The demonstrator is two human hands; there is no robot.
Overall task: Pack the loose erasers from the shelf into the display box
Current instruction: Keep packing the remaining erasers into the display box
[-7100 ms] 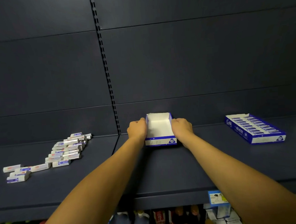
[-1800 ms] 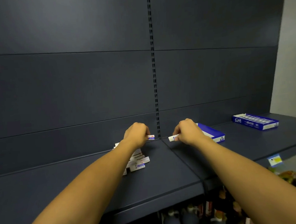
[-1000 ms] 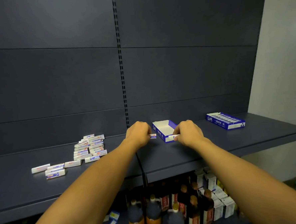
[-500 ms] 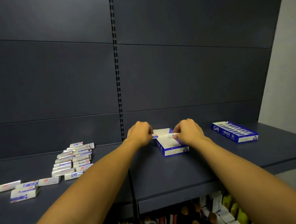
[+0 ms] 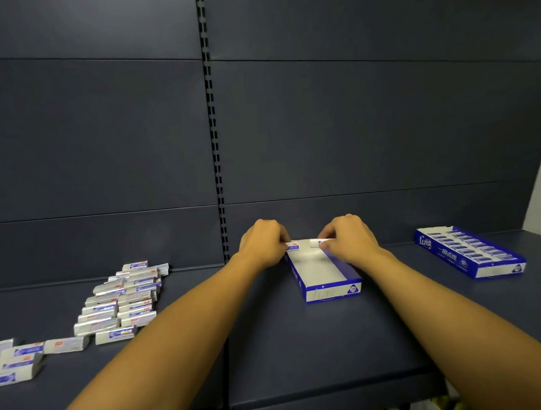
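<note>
A blue and white display box [image 5: 331, 291] lies on the dark shelf, its white inside showing. My left hand [image 5: 262, 243] pinches a wrapped eraser [image 5: 292, 246] over the box's far left corner. My right hand [image 5: 349, 238] pinches another eraser [image 5: 316, 242] over the far right part of the box. The two erasers point toward each other. Several loose erasers [image 5: 123, 298] lie in a pile on the shelf at the left, with a few more [image 5: 12, 360] near the left edge.
A second display box [image 5: 470, 251], filled with rows of erasers, lies on the shelf at the right. A slotted upright [image 5: 215, 145] splits the dark back panel. Below the shelf's front edge [image 5: 306, 402], goods show faintly.
Both hands, each with its eraser, have stayed over the far end of the box. The camera has shifted, so the box and the pile sit a little differently in view.
</note>
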